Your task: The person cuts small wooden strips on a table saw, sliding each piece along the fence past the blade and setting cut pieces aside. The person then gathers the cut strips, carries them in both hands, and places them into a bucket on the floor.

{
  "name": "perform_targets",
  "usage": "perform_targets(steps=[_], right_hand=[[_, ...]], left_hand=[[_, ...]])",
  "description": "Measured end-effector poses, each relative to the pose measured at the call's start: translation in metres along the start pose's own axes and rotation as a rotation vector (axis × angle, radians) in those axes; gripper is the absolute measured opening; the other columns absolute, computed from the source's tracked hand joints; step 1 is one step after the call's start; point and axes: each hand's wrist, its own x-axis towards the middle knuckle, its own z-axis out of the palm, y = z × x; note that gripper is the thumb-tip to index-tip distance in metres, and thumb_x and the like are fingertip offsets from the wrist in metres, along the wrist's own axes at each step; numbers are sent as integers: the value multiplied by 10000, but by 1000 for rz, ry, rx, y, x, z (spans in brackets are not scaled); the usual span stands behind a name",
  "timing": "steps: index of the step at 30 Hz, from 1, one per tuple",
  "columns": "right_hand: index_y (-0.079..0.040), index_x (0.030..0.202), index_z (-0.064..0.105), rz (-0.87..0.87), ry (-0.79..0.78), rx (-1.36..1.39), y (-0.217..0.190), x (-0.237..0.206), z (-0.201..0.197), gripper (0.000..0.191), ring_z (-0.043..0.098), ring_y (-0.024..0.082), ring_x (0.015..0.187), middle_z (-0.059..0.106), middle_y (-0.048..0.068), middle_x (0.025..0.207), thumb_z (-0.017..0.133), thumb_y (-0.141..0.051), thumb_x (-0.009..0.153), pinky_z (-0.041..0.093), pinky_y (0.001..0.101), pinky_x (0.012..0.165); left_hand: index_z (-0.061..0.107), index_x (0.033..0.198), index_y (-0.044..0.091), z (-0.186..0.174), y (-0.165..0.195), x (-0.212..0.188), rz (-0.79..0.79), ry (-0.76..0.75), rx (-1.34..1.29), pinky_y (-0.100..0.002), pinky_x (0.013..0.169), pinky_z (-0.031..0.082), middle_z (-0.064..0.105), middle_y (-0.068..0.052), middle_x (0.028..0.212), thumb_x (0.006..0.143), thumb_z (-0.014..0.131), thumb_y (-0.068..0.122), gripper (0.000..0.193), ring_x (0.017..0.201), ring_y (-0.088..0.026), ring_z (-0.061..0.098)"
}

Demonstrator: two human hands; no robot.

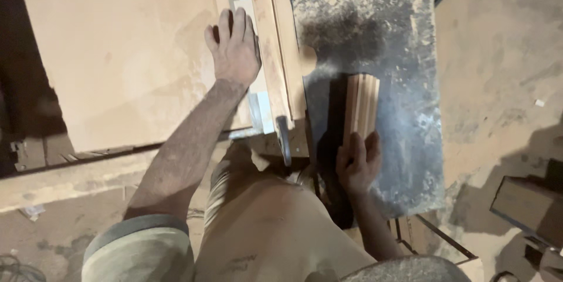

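A small bundle of pale wooden strips is standing on edge on the dusty dark metal surface, lying lengthwise near the middle of its width and toward its near edge. The right hand is curling around the near end of the strips, fingers wrapping them in a closed grip. The left hand is lying flat and spread, palm down, on a large tan board, its fingertips touching a long wooden fence rail running along the surface's left edge. Sawdust is covering the surface; its far end and right side are lying bare beyond the strips. A cardboard box is sitting on the floor, well apart to the right.
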Motion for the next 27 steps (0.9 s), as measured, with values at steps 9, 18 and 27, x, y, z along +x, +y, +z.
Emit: perform_targets(steps=[9, 18, 27], right_hand=[[-46, 1337, 590, 24, -67, -65, -7, 9, -4, 527, 571, 565, 1181, 493, 389, 1414, 793, -207, 879, 508, 590, 972], [-77, 1347, 573, 18, -30, -124, -9, 7, 1, 615, 609, 538, 1079, 527, 384, 1366, 831, -236, 811, 522, 564, 865], [-114, 1360, 571, 79, -37, -106, -17, 2, -9, 696, 630, 499, 1015, 537, 363, 1361, 861, -218, 736, 516, 560, 807]], left_hand=[[552, 1446, -61, 17, -53, 113, 71, 110, 42, -714, 1102, 204, 461, -196, 1544, 1036, 539, 176, 474, 1437, -424, 333], [670, 1215, 14, 47, -131, 274, 102, 214, 26, -654, 980, 314, 655, -226, 1208, 968, 527, 187, 334, 1143, -464, 508], [685, 1093, 28, -17, -18, 209, 274, 367, -733, -497, 806, 474, 687, -205, 1053, 976, 596, 350, 354, 930, -372, 639]])
